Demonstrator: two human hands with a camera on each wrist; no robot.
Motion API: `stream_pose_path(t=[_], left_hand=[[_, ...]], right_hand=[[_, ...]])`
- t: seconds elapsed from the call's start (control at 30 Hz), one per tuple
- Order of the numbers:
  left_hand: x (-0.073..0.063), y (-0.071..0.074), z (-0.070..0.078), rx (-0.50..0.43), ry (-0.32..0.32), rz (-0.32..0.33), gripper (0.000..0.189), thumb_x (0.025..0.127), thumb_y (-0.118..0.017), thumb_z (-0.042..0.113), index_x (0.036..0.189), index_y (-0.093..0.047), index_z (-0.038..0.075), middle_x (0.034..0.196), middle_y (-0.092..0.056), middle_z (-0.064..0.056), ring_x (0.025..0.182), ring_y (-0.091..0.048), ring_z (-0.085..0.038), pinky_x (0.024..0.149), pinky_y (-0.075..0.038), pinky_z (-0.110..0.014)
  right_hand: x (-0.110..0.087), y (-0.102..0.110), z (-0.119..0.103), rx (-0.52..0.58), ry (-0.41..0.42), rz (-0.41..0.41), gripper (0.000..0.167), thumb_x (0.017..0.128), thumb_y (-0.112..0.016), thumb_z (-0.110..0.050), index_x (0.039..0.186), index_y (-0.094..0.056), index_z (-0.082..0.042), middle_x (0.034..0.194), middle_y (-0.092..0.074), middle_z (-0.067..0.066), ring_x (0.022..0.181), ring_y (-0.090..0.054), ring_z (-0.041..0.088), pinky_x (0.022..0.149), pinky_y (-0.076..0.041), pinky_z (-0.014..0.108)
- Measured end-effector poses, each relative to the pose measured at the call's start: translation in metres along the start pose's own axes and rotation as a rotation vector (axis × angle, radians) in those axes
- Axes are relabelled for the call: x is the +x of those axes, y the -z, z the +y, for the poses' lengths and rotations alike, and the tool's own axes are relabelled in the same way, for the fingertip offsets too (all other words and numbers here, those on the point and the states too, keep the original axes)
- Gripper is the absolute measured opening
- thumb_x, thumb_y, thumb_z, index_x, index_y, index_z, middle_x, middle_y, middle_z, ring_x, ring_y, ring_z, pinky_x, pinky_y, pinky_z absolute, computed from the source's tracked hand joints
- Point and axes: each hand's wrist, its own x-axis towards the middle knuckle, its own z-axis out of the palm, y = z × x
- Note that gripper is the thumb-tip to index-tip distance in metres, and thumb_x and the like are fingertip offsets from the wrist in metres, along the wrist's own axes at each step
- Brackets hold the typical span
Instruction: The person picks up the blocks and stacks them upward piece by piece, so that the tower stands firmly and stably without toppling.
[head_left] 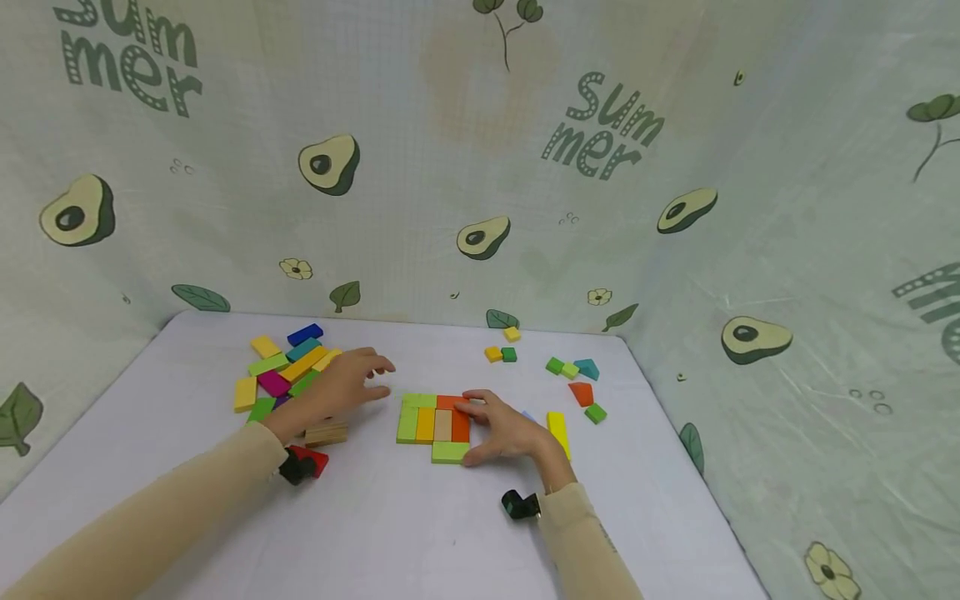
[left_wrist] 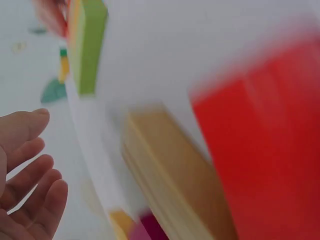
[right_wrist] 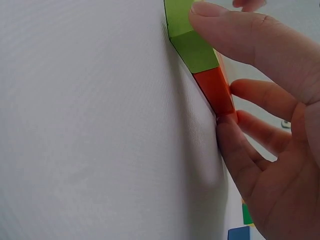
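A flat patchwork of light green, yellow, orange and plain wood blocks [head_left: 443,426] lies mid-table. My right hand [head_left: 506,429] is at its right side. The thumb touches the nearest light green block [head_left: 448,453], and other fingertips touch the orange block [right_wrist: 216,90] beside it. Over to the left, my left hand [head_left: 343,385] hovers with fingers apart and nothing in them, between the patchwork and a pile of coloured blocks [head_left: 300,364]. Below its wrist are a stack of plain wood blocks [head_left: 327,433] and a red block [head_left: 319,461], blurred in the left wrist view.
Right of the patchwork lies a long yellow block [head_left: 558,433]. Several loose blocks, including a red-orange one [head_left: 581,393] and a blue one [head_left: 587,369], lie farther right. Small yellow blocks [head_left: 512,334] sit near the back edge. A printed cloth [head_left: 405,183] hangs behind the table.
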Motion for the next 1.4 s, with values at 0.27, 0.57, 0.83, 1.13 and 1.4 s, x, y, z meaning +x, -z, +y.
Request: stream_pose_path(t=[0.27, 0.57, 0.83, 1.13, 1.4], left_hand=[[-0.006, 0.015, -0.058, 0.063, 0.160, -0.017, 0.048, 0.091, -0.085, 0.019, 0.131, -0.071, -0.002, 0.113, -0.068, -0.018, 0.097, -0.062, -0.031, 0.089, -0.059, -0.050], [-0.003, 0.021, -0.059, 0.081, 0.115, -0.065, 0.044, 0.092, -0.082, 0.009, 0.133, -0.071, -0.003, 0.112, -0.068, -0.018, 0.097, -0.061, -0.030, 0.090, -0.058, -0.047], [-0.001, 0.018, -0.054, 0.008, 0.073, -0.132, 0.043, 0.092, -0.078, -0.003, 0.133, -0.073, 0.004, 0.114, -0.070, -0.011, 0.105, -0.066, -0.030, 0.098, -0.059, -0.049], [-0.001, 0.012, -0.058, 0.006, 0.097, -0.132, 0.043, 0.091, -0.082, 0.003, 0.133, -0.072, 0.005, 0.111, -0.070, -0.010, 0.101, -0.064, -0.027, 0.097, -0.059, -0.048], [-0.010, 0.016, -0.037, -0.015, 0.041, -0.083, 0.040, 0.092, -0.082, 0.005, 0.131, -0.074, 0.010, 0.112, -0.072, -0.004, 0.104, -0.066, -0.024, 0.096, -0.060, -0.046]], right_hand=[[-0.001, 0.001, -0.001, -0.013, 0.012, 0.000, 0.090, 0.083, -0.094, -0.035, 0.161, -0.048, -0.033, 0.171, -0.031, -0.003, 0.154, -0.035, 0.026, 0.124, -0.034, 0.057], [-0.001, 0.003, -0.002, -0.034, 0.031, -0.002, 0.089, 0.084, -0.093, -0.034, 0.161, -0.048, -0.031, 0.171, -0.028, 0.000, 0.154, -0.035, 0.028, 0.124, -0.035, 0.058], [0.000, 0.002, -0.002, -0.052, 0.037, -0.005, 0.089, 0.084, -0.092, -0.035, 0.161, -0.048, -0.033, 0.171, -0.028, -0.001, 0.154, -0.035, 0.028, 0.123, -0.036, 0.057], [0.001, 0.002, 0.000, -0.051, 0.036, -0.009, 0.089, 0.084, -0.093, -0.036, 0.161, -0.048, -0.034, 0.171, -0.028, -0.001, 0.154, -0.034, 0.027, 0.124, -0.035, 0.057], [0.000, 0.001, 0.001, -0.028, 0.027, -0.006, 0.090, 0.084, -0.093, -0.036, 0.161, -0.047, -0.034, 0.171, -0.029, -0.003, 0.155, -0.032, 0.027, 0.125, -0.033, 0.058]])
